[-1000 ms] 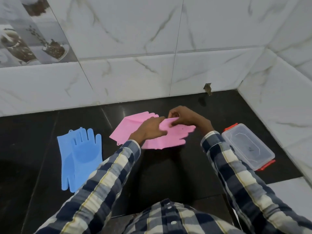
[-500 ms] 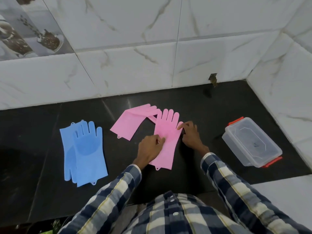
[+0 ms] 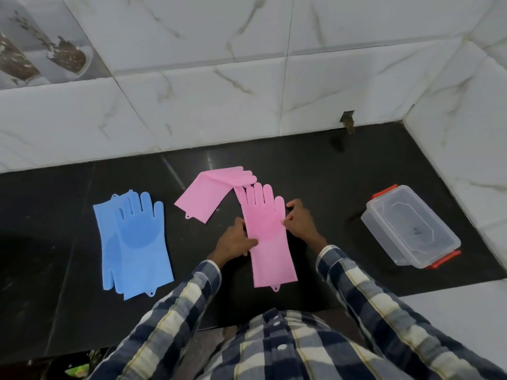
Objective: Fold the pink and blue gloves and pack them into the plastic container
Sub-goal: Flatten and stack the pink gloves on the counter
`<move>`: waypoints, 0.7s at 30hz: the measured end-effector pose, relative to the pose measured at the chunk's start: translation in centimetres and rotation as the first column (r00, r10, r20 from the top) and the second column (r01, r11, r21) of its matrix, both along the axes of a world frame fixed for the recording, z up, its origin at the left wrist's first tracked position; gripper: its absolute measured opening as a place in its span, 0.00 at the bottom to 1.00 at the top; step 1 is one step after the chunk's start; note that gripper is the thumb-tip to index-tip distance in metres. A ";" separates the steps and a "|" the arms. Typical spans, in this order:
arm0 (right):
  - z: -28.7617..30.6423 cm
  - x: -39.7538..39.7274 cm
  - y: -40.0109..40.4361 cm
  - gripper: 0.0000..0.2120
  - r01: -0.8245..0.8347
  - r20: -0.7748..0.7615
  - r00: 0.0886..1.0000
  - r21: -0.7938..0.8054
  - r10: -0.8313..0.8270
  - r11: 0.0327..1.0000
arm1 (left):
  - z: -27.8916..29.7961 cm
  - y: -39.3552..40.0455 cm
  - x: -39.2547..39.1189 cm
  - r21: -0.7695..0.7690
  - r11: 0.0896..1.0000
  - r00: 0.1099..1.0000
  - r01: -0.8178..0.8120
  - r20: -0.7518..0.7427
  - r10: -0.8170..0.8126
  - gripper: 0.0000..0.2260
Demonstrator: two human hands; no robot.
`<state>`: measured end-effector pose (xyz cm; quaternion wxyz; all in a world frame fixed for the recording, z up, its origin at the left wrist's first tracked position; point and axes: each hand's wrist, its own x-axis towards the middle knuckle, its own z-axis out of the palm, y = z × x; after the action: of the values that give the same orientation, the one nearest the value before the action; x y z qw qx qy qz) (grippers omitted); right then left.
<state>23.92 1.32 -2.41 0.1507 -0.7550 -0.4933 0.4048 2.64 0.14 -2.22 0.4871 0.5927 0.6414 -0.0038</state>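
Note:
One pink glove [image 3: 267, 237] lies flat on the black counter [image 3: 315, 174], fingers pointing to the wall. My left hand [image 3: 235, 242] pinches its left edge near the palm. My right hand [image 3: 300, 221] pinches its right edge by the thumb side. A second pink glove [image 3: 211, 194] lies slanted behind it, its fingertips overlapping the first glove's fingers. Two blue gloves [image 3: 134, 245] lie stacked on the left. The clear plastic container [image 3: 410, 227] with red clips and its lid on stands at the right.
White marble-look tiled walls close the counter at the back and right. A small dark notch [image 3: 348, 122] sits at the wall's base. The counter's front edge runs just before my checked shirt; a white ledge [image 3: 452, 311] lies front right.
The pink glove was turned from lying sideways to lying lengthwise toward me and has been spread flat. Both hands shifted to its side edges. The view moved slightly.

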 end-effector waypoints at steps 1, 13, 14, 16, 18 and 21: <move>0.0 -0.5 0.1 0.22 -0.030 0.000 1.000 0.006 0.030 1.000 | 0.0 0.0 -0.8 -0.024 1.000 1.000 0.011 0.008 -0.010 0.22; 0.5 -2.6 1.3 0.16 -0.020 -0.025 1.000 -0.051 0.019 0.999 | 1.2 2.8 -6.7 0.032 0.996 0.990 -0.084 -0.111 0.087 0.16; 0.6 -2.6 1.4 0.15 -0.004 -0.037 0.999 -0.053 0.003 0.999 | 1.3 3.4 -7.1 0.161 0.982 0.977 -0.102 -0.169 0.129 0.14; 0.8 -2.6 1.4 0.13 0.032 -0.063 0.997 -0.041 -0.035 0.999 | 1.5 4.7 -7.7 0.383 0.913 0.948 -0.138 -0.217 0.234 0.12; 1.0 -2.7 1.5 0.12 0.060 -0.062 0.996 -0.004 -0.060 0.998 | 1.8 6.3 -8.3 0.526 0.843 0.920 -0.111 -0.267 0.287 0.18; 1.3 -3.1 1.8 0.10 0.100 -0.040 0.994 0.072 -0.097 0.992 | 2.7 8.6 -9.2 0.542 0.837 0.873 -0.070 -0.373 0.314 0.29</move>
<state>20.86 3.11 -1.12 0.2073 -0.7647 -0.4673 0.3922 -6.60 8.73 0.44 0.1484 0.6139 0.7710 0.0808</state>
